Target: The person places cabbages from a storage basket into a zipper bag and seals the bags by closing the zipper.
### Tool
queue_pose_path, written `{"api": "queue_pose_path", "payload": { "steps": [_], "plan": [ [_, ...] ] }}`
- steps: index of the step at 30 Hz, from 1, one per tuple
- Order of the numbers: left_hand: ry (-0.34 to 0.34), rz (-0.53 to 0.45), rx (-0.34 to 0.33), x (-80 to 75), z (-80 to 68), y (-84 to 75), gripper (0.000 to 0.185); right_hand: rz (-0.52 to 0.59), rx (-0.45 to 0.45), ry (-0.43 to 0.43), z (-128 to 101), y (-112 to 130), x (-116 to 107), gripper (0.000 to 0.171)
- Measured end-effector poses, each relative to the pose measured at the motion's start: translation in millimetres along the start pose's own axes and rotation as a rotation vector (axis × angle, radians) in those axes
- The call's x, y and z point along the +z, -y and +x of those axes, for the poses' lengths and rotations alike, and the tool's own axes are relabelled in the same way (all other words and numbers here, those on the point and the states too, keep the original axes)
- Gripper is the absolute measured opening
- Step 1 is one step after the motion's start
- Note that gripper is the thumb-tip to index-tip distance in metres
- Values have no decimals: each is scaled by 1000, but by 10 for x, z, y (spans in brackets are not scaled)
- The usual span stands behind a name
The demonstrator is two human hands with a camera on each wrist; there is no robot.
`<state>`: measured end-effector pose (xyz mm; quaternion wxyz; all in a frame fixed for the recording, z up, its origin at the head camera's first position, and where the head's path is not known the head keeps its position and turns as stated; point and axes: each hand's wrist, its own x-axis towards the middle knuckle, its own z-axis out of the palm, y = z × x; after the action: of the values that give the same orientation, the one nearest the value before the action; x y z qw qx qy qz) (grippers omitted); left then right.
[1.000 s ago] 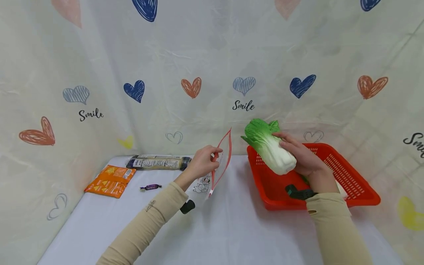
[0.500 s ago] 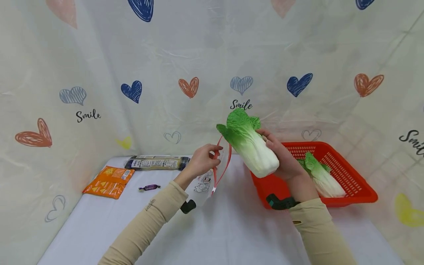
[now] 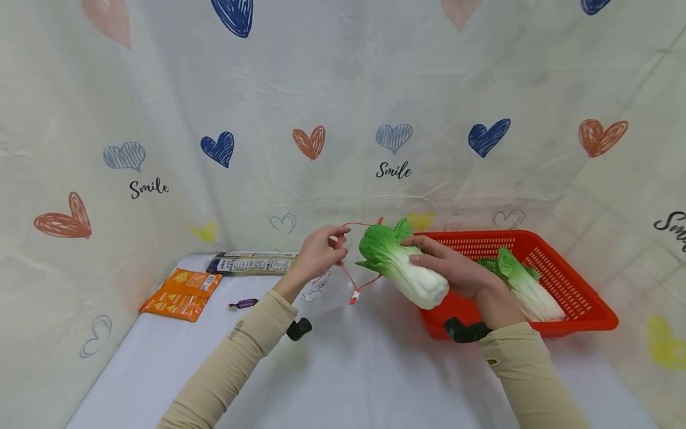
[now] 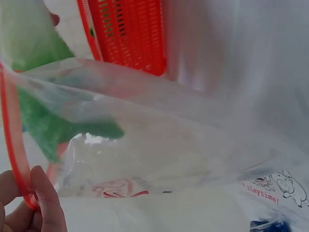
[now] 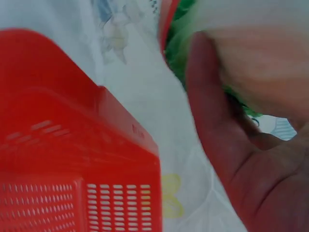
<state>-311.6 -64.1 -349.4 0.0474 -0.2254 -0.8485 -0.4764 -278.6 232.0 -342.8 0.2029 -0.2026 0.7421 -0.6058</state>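
Left hand (image 3: 317,255) pinches the bag (image 3: 358,262) rim, holding its mouth wide — right hand (image 3: 455,271) grips a cabbage (image 3: 399,268), leaf end at that mouth, just left of the basket (image 3: 581,298).

We hold a cabbage (image 3: 403,268) in our right hand (image 3: 455,271), lying sideways, green leaves entering a clear red-rimmed bag (image 3: 343,262) pinched open by our left hand (image 3: 316,253).
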Motion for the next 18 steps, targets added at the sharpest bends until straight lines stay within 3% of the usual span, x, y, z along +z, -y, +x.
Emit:
{"api": "queue_pose_path", "payload": {
  "steps": [4, 8, 14, 18],
  "plan": [
    [63, 48, 62, -16, 6, -45, 44, -279, 6, 19, -4, 65, 36, 46],
    [125, 59, 73, -1, 12, -59, 45, -483, -57, 112, 15, 148, 85, 45],
    [142, 110, 116, 7, 16, -63, 44, -581, -102, 257, 73, 187, 101, 42],
    [153, 135, 159, 11, 18, -60, 45, -610, -108, 306, 113, 188, 101, 41]
  ]
}}
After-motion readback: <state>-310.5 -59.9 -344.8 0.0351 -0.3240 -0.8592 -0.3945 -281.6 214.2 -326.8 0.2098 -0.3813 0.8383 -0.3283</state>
